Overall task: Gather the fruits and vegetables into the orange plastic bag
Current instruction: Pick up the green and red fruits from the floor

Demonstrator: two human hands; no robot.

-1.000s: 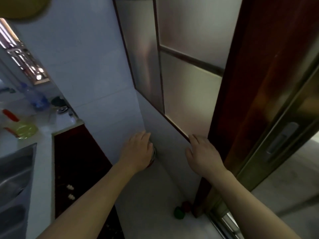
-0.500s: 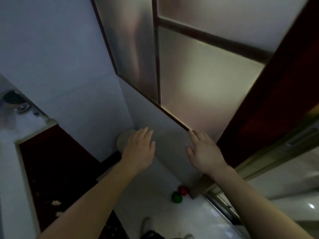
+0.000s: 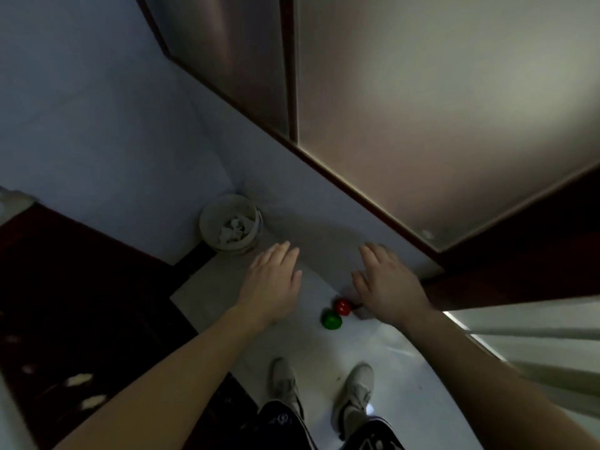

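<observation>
Produce is sitting on the pale tiled floor (image 3: pixel 406 384) of a dim corner: a small round red fruit (image 3: pixel 343 306) near the foot of a dark wooden door frame (image 3: pixel 519 274), and a small round green fruit (image 3: pixel 331 320) just beside it, on the side nearer the person. Whether the two are touching is too hard to tell. The left hand (image 3: pixel 272 280) is hovering palm-down over the floor, its fingers straight and close together, relaxed and holding nothing, its fingertips pointing toward a pale round bucket (image 3: pixel 207 222). That bucket is standing in the corner against the bluish wall (image 3: pixel 97 125), and crumpled white paper (image 3: pixel 235 230) is lying inside it. The right hand (image 3: pixel 386 284) is hovering palm-down too, fingers loosely extended and gripping nothing, just above and to the right of the red fruit as the head camera sees it. Neither hand is touching either fruit, and both fruits are lying between the two forearms, closer to the right one. Frosted glass panes (image 3: pixel 422 108) are filling the upper part of the view. A dark cabinet front (image 3: pixel 81 303) is running along the left. Two light shoes (image 3: pixel 284 381) are standing on the tiles at the bottom.
</observation>
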